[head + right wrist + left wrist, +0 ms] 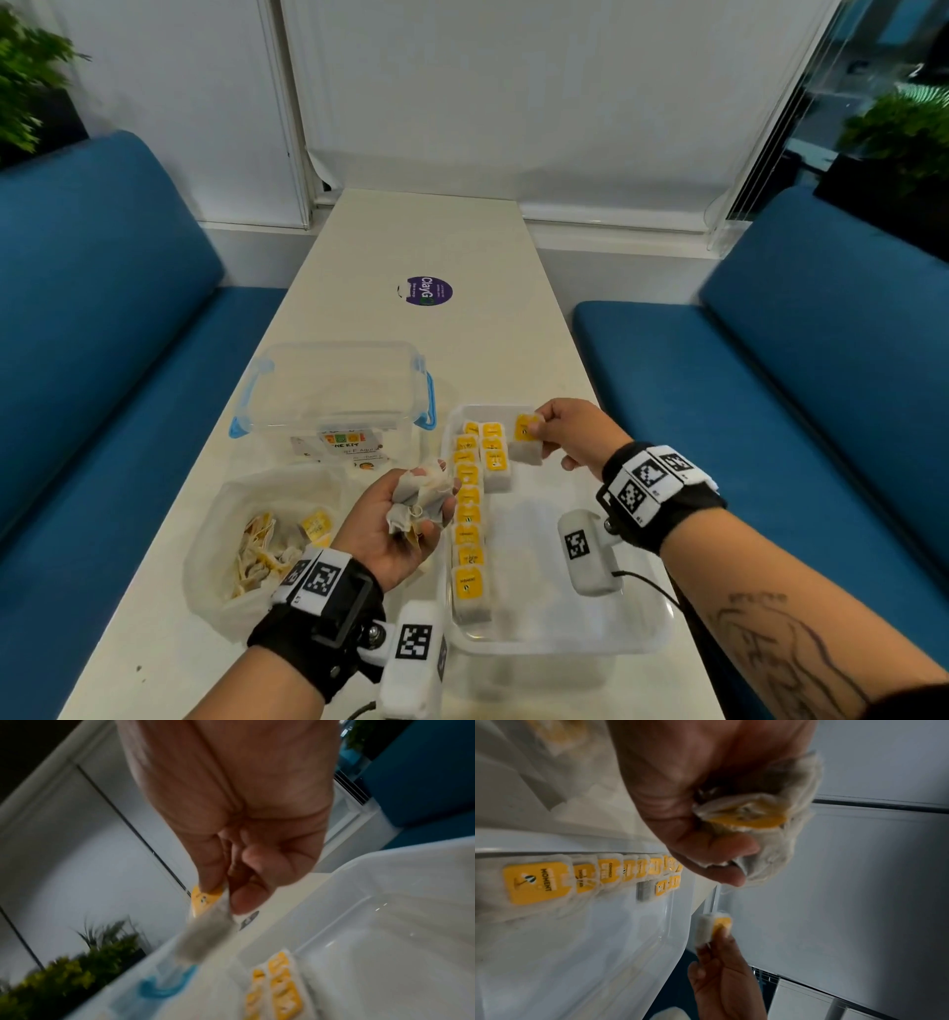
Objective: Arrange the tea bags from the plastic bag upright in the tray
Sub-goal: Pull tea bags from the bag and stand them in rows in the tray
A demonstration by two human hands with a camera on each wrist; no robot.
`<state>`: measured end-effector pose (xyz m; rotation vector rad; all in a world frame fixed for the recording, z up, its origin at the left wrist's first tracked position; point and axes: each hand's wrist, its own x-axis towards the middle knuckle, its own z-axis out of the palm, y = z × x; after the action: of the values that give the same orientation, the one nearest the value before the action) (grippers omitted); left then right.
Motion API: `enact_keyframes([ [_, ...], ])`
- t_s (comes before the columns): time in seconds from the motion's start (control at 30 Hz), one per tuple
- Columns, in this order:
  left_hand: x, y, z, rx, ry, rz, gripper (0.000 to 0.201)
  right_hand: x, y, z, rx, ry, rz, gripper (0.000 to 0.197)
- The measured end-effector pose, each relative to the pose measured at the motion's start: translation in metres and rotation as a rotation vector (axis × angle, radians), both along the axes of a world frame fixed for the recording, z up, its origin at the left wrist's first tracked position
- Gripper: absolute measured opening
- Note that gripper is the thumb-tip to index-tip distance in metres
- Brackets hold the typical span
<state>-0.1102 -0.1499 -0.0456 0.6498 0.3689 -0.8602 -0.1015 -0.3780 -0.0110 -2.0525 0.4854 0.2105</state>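
A clear plastic tray point(590, 637) lies on the table near me, with a long row of yellow-tagged tea bags point(468, 534) standing upright along its left wall and a short second row point(494, 457) beside it. My right hand point(557, 429) pinches one tea bag point(528, 439) by its yellow tag above the tray's far end; the right wrist view shows that bag point(205, 923) hanging from thumb and finger. My left hand point(411, 519), palm up left of the tray, grips a bunch of tea bags point(418, 496). The plastic bag point(267, 545) with more tea bags lies at the left.
A clear lidded box with blue clips point(334, 390) stands behind the plastic bag. A purple round sticker point(429, 291) sits further up the white table point(411, 231). Blue benches point(770, 411) flank the table, and plants stand in both far corners.
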Motion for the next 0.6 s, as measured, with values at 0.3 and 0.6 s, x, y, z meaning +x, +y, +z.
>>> enact_keyframes([
  [0.3,-0.005,0.004,-0.004,0.012,0.040,-0.003,0.020,0.012,0.011,-0.041,-0.265,0.424,0.192,0.014],
  [0.6,-0.011,0.009,-0.010,0.051,0.066,0.020,0.024,0.022,0.017,-0.066,-0.166,0.367,0.093,0.007],
])
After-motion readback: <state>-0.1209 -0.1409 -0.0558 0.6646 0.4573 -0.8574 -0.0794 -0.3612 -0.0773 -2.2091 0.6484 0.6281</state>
